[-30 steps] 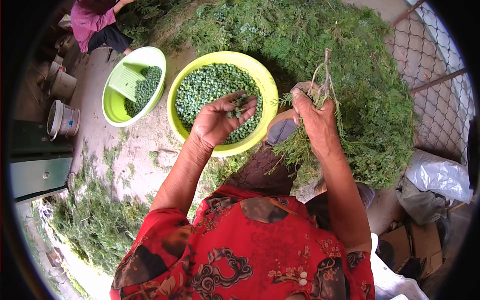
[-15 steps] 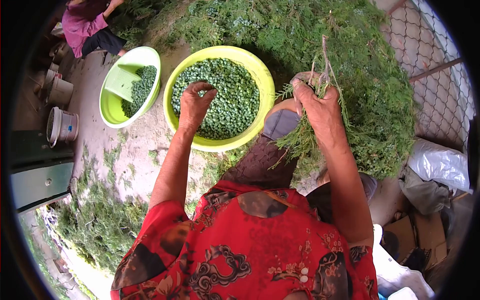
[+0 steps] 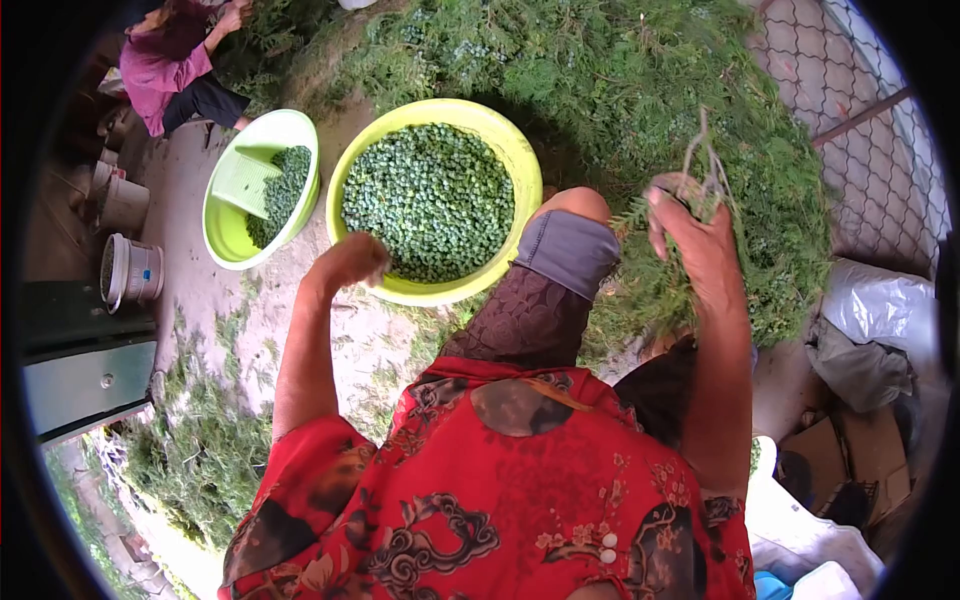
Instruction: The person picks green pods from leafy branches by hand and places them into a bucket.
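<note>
My right hand is wrapped round a leafy evergreen sprig, its bare forked stem pointing up from the fingers. The sprig is held right of my knee, in front of the big heap of cut greenery. Over at the near left rim of a yellow-green basin, my left hand is closed with its fingers curled. Whatever those fingers hold, if anything, is too blurred to make out. Small round green berries fill much of the basin.
A second green basin with a ridged washboard holds more berries. Cut evergreen branches are heaped ahead and to the right. A person in a pink top sits at upper left. White buckets and a plastic sack flank the area.
My left hand has drawn back from above the berries to the basin's near left edge. My right hand has shifted right and slightly down with the sprig.
</note>
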{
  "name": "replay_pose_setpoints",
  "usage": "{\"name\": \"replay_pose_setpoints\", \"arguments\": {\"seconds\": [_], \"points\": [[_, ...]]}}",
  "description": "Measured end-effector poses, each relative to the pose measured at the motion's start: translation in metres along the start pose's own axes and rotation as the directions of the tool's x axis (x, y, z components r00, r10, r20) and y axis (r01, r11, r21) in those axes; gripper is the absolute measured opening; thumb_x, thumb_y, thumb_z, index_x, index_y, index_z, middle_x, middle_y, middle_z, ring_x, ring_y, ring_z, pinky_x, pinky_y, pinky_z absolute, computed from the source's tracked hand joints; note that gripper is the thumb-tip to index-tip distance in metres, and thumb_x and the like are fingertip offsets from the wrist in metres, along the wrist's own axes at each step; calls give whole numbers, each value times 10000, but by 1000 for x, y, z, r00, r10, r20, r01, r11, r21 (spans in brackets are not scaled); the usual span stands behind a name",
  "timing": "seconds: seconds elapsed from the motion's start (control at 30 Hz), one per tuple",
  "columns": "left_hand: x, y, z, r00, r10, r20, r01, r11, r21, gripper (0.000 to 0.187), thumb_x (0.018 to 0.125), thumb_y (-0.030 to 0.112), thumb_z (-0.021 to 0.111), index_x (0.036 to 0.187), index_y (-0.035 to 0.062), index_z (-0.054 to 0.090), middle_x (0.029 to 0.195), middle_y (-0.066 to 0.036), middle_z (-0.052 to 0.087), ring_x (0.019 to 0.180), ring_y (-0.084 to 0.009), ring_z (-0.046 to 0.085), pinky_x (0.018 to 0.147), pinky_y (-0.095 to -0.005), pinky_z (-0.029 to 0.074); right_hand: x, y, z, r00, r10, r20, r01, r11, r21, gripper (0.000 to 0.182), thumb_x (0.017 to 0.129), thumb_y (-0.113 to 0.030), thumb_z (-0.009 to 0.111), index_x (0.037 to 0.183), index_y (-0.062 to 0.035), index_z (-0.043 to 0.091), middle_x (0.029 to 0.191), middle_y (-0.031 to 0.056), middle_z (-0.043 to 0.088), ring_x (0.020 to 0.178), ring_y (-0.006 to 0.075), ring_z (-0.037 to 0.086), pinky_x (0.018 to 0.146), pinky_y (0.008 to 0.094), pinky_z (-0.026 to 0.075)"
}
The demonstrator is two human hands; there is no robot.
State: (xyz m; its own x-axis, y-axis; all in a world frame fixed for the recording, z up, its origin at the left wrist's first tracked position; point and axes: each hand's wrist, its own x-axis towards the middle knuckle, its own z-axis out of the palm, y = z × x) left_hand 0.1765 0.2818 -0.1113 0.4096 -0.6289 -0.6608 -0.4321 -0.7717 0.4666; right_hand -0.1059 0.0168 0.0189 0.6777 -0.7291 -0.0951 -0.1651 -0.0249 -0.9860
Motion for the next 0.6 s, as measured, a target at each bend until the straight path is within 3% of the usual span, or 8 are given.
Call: {"name": "replay_pose_setpoints", "arguments": {"seconds": [0.1, 0.17, 0.23, 0.3, 0.37, 0.43, 0.57, 0.6], "points": [[-15, -34, 15, 980, -48, 191, -19, 942, 334, 190, 604, 36, 657, 791, 47, 688, 727, -106, 660, 671, -210, 630, 632, -328, 490, -14, 13, -31, 999, 48, 11, -48, 999, -24, 170, 814, -149, 605, 895, -2, 578, 591, -3, 497, 476, 83, 440, 442, 233, 344], [-17, -47, 21, 977, -33, 210, -33, 953, 302, 187, 590, 80, 661, 774, 54, 686, 716, -105, 658, 678, -227, 627, 628, -335, 482, -21, 26, -46, 992, 79, 99, -75, 996, -50, 212, 815, -186, 622, 920, -8, 573, 619, -3, 506, 506, 87, 457, 456, 235, 358], [-21, -26, 16, 984, 73, 162, -123, 937, 326, 165, 603, 93, 651, 758, 43, 679, 716, -112, 657, 696, -241, 634, 645, -341, 486, -41, 22, -49, 989, 135, 67, -114, 960, -257, 213, 830, -248, 621, 868, -59, 532, 651, -13, 487, 522, 81, 446, 471, 232, 348], [-25, 15, 15, 993, 90, -83, -63, 956, 285, 169, 621, 86, 642, 782, 46, 675, 752, -125, 660, 723, -250, 641, 664, -346, 490, -47, 21, -53, 982, 159, -102, -178, 959, -219, 252, 860, -324, 578, 901, -86, 510, 671, -14, 477, 536, 91, 453, 498, 249, 367], [-24, 53, 15, 881, 363, -303, -335, 932, 141, 199, 689, 82, 635, 882, 37, 655, 819, -141, 658, 760, -247, 643, 676, -328, 489, -40, 21, -61, 987, 147, -65, -141, 987, 78, 306, 882, -392, 521, 916, -88, 496, 658, -7, 461, 509, 107, 439, 495, 265, 365], [-37, 116, 12, 856, 396, -332, -445, 891, -84, 144, 758, 75, 621, 883, 9, 640, 834, -107, 660, 779, -186, 627, 696, -284, 477, -38, 20, -67, 982, 172, -75, -149, 957, 251, 323, 895, -409, 485, 912, -86, 500, 646, -4, 449, 498, 112, 431, 489, 267, 360], [-65, 215, 45, 667, 707, -234, -715, 520, -468, 163, 805, 39, 600, 963, -1, 607, 829, -42, 603, 744, -115, 533, 678, -240, 433, -34, 22, -84, 993, 100, 65, -116, 684, 721, 325, 933, -382, 415, 920, -72, 514, 621, -6, 423, 479, 114, 417, 465, 263, 340], [-65, 229, 55, 602, 773, -199, -764, 486, -424, 222, 799, 32, 606, 1019, 9, 585, 848, -43, 597, 762, -112, 530, 683, -239, 433, -35, 21, -86, 996, 22, 92, -86, 619, 781, 299, 947, -338, 399, 926, -64, 517, 621, -11, 418, 476, 105, 406, 454, 255, 331]]}}
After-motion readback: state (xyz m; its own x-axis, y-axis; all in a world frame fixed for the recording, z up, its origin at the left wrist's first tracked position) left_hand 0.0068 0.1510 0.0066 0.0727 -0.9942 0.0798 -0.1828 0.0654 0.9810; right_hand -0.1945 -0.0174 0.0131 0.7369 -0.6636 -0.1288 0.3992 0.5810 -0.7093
